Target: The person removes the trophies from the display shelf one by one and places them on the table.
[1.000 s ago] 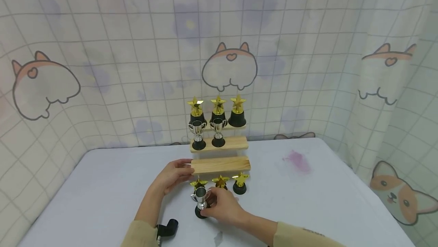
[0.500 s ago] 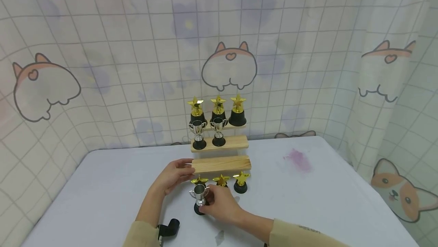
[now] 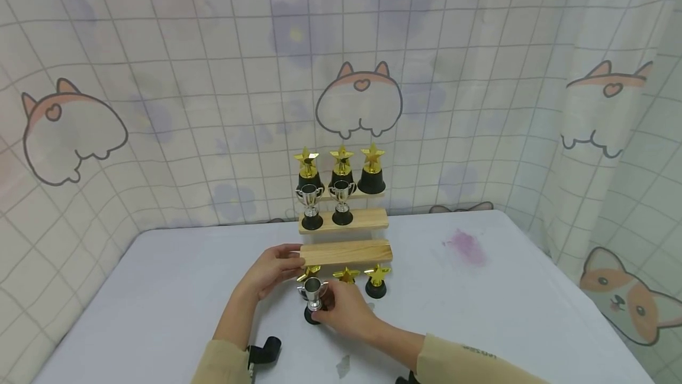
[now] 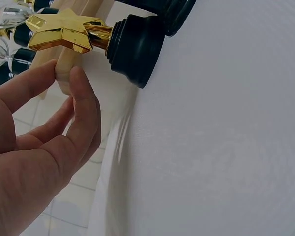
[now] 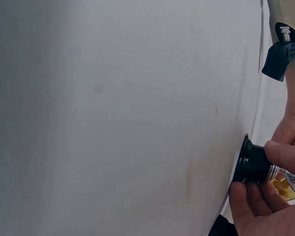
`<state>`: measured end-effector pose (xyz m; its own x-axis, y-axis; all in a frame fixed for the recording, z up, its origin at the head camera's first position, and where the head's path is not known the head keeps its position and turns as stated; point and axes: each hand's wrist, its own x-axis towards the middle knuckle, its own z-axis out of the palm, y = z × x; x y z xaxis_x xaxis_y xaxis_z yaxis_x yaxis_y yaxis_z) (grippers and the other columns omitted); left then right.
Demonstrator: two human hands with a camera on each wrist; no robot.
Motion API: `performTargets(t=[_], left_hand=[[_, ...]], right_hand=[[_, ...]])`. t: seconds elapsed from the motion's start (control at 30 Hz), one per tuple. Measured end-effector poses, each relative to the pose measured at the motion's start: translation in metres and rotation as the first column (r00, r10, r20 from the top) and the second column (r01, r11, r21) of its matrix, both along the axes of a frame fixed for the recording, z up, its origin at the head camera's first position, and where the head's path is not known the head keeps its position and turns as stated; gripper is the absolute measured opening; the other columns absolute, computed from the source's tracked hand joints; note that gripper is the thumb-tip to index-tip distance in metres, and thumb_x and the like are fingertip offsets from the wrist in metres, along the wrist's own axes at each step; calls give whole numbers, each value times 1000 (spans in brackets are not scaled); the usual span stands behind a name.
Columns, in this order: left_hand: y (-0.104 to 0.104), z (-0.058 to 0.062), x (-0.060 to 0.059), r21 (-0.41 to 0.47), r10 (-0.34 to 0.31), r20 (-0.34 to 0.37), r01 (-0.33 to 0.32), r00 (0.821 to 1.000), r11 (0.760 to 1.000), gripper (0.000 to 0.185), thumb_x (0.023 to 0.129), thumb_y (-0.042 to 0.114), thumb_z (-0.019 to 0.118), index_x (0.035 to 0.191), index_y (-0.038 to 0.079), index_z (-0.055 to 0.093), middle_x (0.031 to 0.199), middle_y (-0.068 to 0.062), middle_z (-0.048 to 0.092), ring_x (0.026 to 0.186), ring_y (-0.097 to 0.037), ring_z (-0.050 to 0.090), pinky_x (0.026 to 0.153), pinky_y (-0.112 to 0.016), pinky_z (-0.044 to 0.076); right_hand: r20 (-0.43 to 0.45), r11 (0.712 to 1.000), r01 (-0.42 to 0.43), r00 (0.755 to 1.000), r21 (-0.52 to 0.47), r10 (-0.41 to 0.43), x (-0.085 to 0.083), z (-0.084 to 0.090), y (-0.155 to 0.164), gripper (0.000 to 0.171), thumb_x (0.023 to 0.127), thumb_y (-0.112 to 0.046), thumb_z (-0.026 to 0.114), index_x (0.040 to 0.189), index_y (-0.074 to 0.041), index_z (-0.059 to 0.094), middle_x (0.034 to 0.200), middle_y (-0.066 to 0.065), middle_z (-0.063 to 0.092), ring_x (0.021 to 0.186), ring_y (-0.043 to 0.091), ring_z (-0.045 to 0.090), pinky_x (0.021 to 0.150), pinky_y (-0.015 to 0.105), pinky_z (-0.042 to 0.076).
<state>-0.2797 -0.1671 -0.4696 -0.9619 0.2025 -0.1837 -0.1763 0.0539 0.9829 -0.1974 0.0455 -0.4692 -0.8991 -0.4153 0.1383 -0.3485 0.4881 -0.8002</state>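
My left hand (image 3: 273,270) pinches the left end of the lowest wooden shelf board (image 3: 346,252). The left wrist view shows thumb and fingertips on either side of the board's end (image 4: 65,73). Between thumb and fingers, my right hand (image 3: 350,312) grips a small silver cup trophy (image 3: 313,290), upright and low over the table. Its black base (image 5: 254,162) is pinched in the right wrist view, right by the white surface. Just behind it stands a gold star trophy (image 3: 311,271), partly covered by the cup.
Two more front star trophies stand right, a middle one (image 3: 347,275) partly behind my right hand and a right one (image 3: 376,280). On the middle board (image 3: 367,218) are two silver cups (image 3: 342,197); three larger star trophies (image 3: 372,171) top the shelf. A patterned curtain (image 3: 213,106) hangs behind.
My right hand has carried the silver cup trophy slightly away from me, nearer the front row of star trophies. The left hand keeps its place on the board.
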Motion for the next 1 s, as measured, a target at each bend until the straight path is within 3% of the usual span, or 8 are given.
performTargets(t=[0.33, 0.67, 1.0], left_hand=[[0, 0, -1, -11, 11, 11, -11, 1000, 1000, 53, 94, 5, 72, 142, -7, 52, 122, -22, 62, 100, -25, 68, 92, -39, 59], [1, 4, 1, -16, 5, 20, -4, 1000, 1000, 53, 95, 5, 71, 143, -8, 51, 124, -23, 61, 100, -23, 68, 93, -37, 59], [2, 5, 2, -15, 11, 23, -11, 1000, 1000, 54, 96, 4, 70, 143, -8, 50, 125, -23, 60, 99, -24, 68, 93, -38, 59]], right_hand=[[-12, 1000, -7, 1000, 0, 7, 3, 1, 6, 32, 79, -6, 87, 105, -7, 68, 94, -1, 68, 87, 15, 65, 78, 28, 57], [-49, 999, -34, 998, -42, 31, 10, 18, 23, 29, 80, 1, 84, 104, 2, 68, 96, 10, 68, 88, 22, 67, 79, 30, 60], [-40, 999, 6, 999, -34, -7, 4, 35, 39, 32, 84, 2, 81, 113, 3, 65, 98, 9, 65, 88, 19, 63, 79, 30, 60]])
